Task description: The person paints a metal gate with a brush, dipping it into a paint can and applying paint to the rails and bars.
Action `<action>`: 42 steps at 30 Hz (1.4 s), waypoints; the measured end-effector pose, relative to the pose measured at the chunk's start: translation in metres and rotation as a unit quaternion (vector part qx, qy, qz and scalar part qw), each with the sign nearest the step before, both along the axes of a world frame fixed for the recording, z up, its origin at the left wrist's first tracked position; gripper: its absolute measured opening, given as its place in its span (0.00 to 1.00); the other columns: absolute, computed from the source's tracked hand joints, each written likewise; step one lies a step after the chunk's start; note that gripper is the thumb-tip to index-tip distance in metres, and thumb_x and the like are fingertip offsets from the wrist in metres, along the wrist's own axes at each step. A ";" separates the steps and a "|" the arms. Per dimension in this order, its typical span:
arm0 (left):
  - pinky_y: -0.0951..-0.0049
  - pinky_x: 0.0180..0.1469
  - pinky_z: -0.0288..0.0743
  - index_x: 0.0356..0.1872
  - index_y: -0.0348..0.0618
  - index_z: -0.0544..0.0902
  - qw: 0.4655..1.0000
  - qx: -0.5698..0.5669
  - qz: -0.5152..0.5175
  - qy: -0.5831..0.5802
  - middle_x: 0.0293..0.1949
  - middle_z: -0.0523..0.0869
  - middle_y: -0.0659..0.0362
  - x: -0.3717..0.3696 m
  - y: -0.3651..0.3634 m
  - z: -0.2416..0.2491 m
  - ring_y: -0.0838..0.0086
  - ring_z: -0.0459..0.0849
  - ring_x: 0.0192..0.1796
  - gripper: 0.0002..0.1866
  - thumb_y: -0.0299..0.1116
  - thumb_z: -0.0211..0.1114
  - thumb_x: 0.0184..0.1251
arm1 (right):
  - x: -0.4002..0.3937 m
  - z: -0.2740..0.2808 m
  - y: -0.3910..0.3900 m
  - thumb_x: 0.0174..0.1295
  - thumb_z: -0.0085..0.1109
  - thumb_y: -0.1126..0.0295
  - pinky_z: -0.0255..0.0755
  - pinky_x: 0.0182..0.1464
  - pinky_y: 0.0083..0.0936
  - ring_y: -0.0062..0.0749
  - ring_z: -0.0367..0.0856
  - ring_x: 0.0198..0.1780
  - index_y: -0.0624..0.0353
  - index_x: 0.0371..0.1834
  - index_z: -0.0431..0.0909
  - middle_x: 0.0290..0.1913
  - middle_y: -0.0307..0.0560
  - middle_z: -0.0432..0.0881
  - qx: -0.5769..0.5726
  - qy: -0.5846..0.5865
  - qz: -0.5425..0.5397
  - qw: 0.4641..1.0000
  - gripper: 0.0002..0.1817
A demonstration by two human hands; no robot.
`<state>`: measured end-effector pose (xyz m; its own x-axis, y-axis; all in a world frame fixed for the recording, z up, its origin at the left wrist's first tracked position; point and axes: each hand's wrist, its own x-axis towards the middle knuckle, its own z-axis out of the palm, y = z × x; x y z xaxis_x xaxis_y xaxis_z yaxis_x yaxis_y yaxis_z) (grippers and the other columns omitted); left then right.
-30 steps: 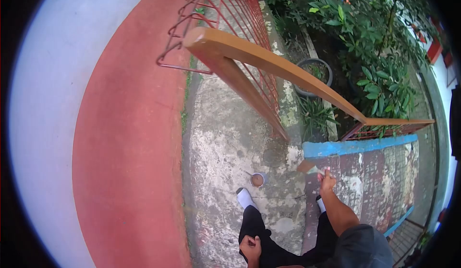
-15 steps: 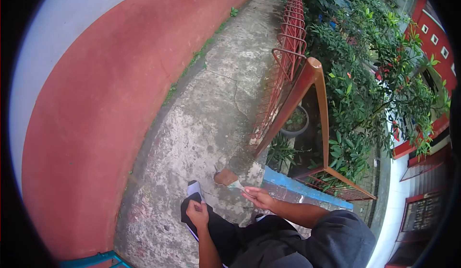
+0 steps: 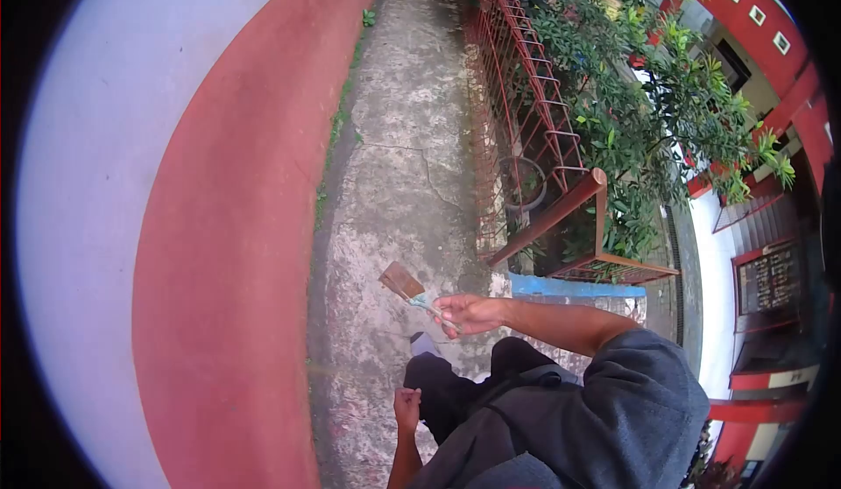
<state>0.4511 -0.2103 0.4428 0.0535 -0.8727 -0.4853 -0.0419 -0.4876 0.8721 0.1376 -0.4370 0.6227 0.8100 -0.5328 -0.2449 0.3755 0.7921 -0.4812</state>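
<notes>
No text, label or number could be read. A dark board (image 3: 771, 277) on the wall of the building at the right edge carried pale lines of writing, but they were too small and blurred to make out. Nothing on the brush (image 3: 405, 282), the fence (image 3: 526, 77) or the clothing showed any lettering.

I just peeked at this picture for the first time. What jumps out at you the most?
First, the big red and white curved wall filling the left side. Then the right hand in the middle, holding a paintbrush with brown bristles over the cracked concrete path. On the right, a red metal fence runs beside leafy bushes.
</notes>
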 end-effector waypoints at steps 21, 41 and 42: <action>0.76 0.18 0.63 0.35 0.43 0.72 0.993 0.106 0.042 0.014 0.23 0.77 0.59 0.112 -0.210 0.107 0.78 0.72 0.18 0.13 0.38 0.67 0.73 | -0.031 0.133 0.015 0.78 0.57 0.62 0.67 0.32 0.22 0.21 0.75 0.30 0.55 0.51 0.72 0.33 0.37 0.78 -0.094 0.392 -0.467 0.787 0.10; 0.71 0.28 0.75 0.38 0.37 0.79 0.930 0.027 -0.326 -0.168 0.25 0.85 0.58 -0.010 -0.635 0.164 0.75 0.81 0.23 0.15 0.40 0.70 0.72 | -0.041 0.193 -0.135 0.73 0.56 0.63 0.66 0.39 0.24 0.22 0.70 0.33 0.61 0.53 0.73 0.35 0.41 0.78 -0.117 0.302 -0.704 0.632 0.14; 0.70 0.29 0.77 0.38 0.37 0.79 0.908 0.019 -0.370 -0.197 0.25 0.86 0.56 -0.020 -0.646 0.162 0.74 0.83 0.25 0.15 0.40 0.70 0.71 | -0.042 0.196 -0.134 0.72 0.56 0.60 0.66 0.37 0.23 0.22 0.71 0.33 0.62 0.52 0.74 0.35 0.42 0.78 -0.099 0.321 -0.726 0.600 0.16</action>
